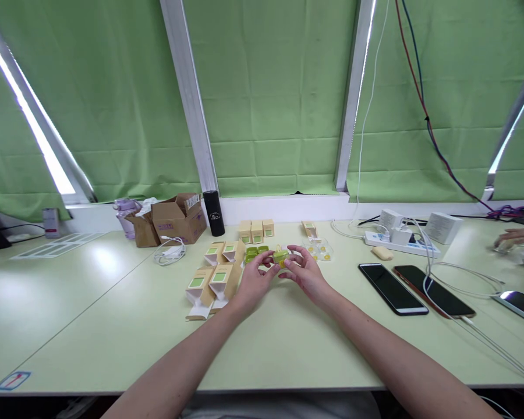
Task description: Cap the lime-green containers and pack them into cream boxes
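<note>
My left hand [258, 278] and my right hand [306, 274] meet above the table, their fingertips closed on a small green case [280, 256] with a bit of yellow at its lower side. Just left of it lie several green cases [254, 253], partly behind my left hand. Several open kraft paper boxes [219, 280] with green labels and white flaps lie left of my left hand. Beyond my right hand is a clear plastic tray [324, 250] with small yellow pieces in it. One more open paper box [310, 230] lies behind that tray.
Three closed paper boxes [257, 231] stand at the back. A black bottle [213, 213], a cardboard carton [179, 220] and a coiled white cable [170, 251] are at left. Phones [393, 288], a power strip [402, 245] and cables lie at right, near another person's hand [517, 237].
</note>
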Demonstrator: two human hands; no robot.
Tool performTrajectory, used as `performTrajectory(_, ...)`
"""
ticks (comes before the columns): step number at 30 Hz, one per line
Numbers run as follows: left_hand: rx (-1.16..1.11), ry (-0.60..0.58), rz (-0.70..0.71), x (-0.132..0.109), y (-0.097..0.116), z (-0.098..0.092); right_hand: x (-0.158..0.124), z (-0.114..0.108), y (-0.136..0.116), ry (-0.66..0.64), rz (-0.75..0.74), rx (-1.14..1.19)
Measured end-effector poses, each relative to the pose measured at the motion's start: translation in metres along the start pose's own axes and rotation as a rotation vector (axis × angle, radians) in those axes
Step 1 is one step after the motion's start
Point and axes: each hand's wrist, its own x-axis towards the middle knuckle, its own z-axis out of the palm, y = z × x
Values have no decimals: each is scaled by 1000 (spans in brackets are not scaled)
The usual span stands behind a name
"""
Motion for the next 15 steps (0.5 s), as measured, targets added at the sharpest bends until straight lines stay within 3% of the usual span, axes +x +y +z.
performTrajectory(15, -123, -31, -22, 5, -8, 0, -2, 3, -1, -38, -14, -117)
